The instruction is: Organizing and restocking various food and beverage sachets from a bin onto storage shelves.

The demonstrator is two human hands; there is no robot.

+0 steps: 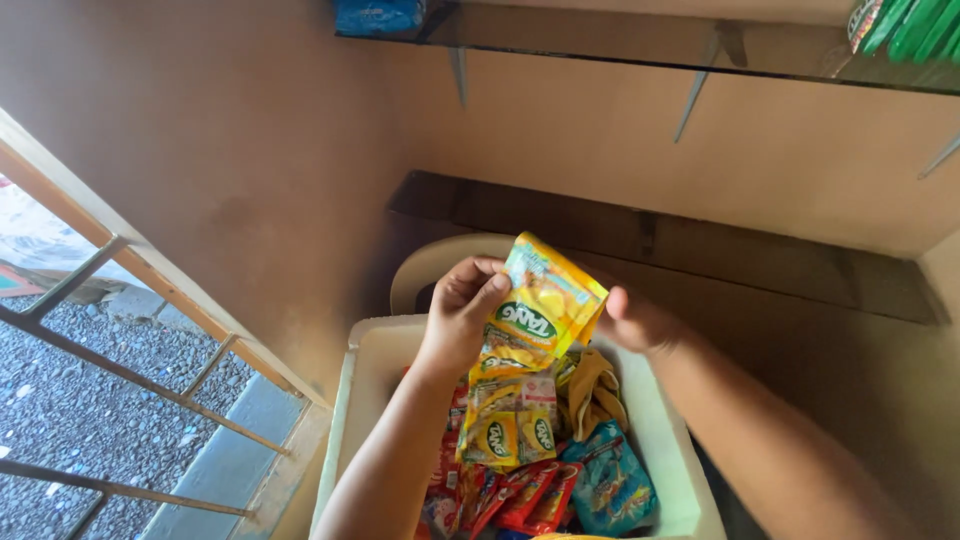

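From the head view, your left hand [462, 315] pinches the top sachet of a yellow sachet strip [525, 350], which hangs over the white bin [372, 372]. Your right hand [632, 320] grips the sachet's far edge, fingers hidden behind it. The strip's lower sachets lie among the red packets [520, 495] and a blue pack [612, 485], near the bin's back edge.

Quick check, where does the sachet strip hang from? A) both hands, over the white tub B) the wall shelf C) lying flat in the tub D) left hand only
A: left hand and right hand both grip the top yellow sachet, and the strip dangles over the white tub.
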